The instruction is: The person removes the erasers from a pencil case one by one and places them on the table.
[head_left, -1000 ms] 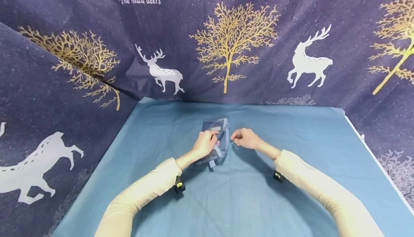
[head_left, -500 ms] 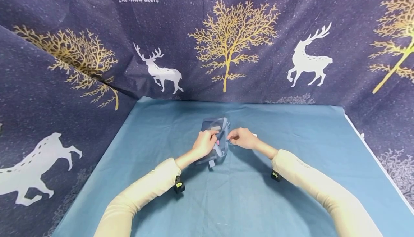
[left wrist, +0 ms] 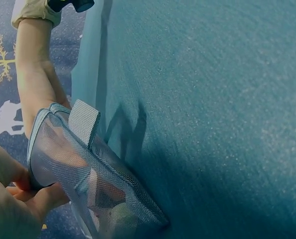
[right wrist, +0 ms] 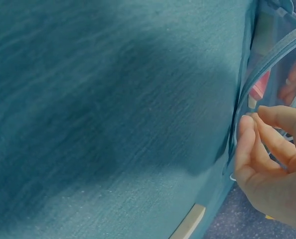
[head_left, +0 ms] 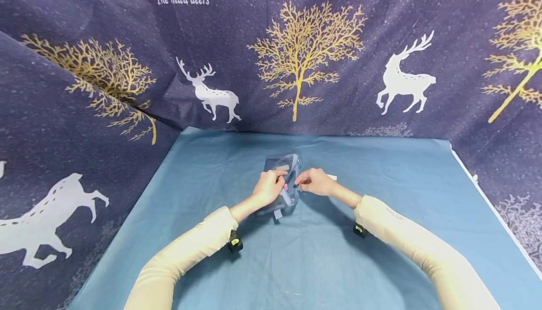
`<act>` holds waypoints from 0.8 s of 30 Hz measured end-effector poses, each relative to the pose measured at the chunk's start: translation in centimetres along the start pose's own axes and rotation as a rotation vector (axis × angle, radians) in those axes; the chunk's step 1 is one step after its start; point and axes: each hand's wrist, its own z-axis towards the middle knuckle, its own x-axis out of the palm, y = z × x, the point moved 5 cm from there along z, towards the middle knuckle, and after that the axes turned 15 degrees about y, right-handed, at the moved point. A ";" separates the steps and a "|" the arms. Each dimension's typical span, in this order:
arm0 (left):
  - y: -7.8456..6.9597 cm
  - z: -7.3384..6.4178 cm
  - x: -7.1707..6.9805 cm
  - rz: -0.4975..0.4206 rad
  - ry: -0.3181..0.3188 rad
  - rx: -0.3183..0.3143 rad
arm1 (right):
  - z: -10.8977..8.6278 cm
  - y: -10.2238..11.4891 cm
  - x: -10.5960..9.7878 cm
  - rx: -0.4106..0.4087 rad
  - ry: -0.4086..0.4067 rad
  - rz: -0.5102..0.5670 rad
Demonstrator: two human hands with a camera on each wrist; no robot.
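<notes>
A blue mesh zipper pouch [head_left: 271, 163] lies on its side at the middle of the table, its zipped mouth open toward the right. My left hand [head_left: 268, 188] pinches the pouch's rim, thumb and fingers around the mesh in the left wrist view. Through the mesh show a pink piece [right wrist: 260, 85] and pale items, their kinds unclear. At the mouth is my right hand [head_left: 316, 181], its fingertips brought together by the rim in the right wrist view. Whether anything small is between those fingertips cannot be made out.
A whitish block [right wrist: 189, 223] lies on the blue tablecloth [head_left: 381, 173] just behind my right hand. A dark curtain [head_left: 338, 93] printed with deer and trees hangs along the table's back and sides.
My right hand has moved left from beside the pouch to its mouth, uncovering the whitish block behind it. My left hand and the pouch have stayed in place.
</notes>
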 end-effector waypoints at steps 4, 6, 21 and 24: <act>0.0 0.0 0.0 0.004 -0.004 0.005 | 0.1 0.3 0.1 -0.030 0.009 0.003; 0.0 0.0 0.1 0.001 -0.003 0.010 | 0.2 0.4 0.2 -0.041 0.024 0.007; -0.2 0.0 0.1 -0.035 0.007 0.018 | 0.6 0.3 0.6 -0.051 0.045 -0.034; -0.2 0.0 0.2 -0.044 0.004 0.019 | 0.6 0.5 0.6 -0.062 0.046 -0.040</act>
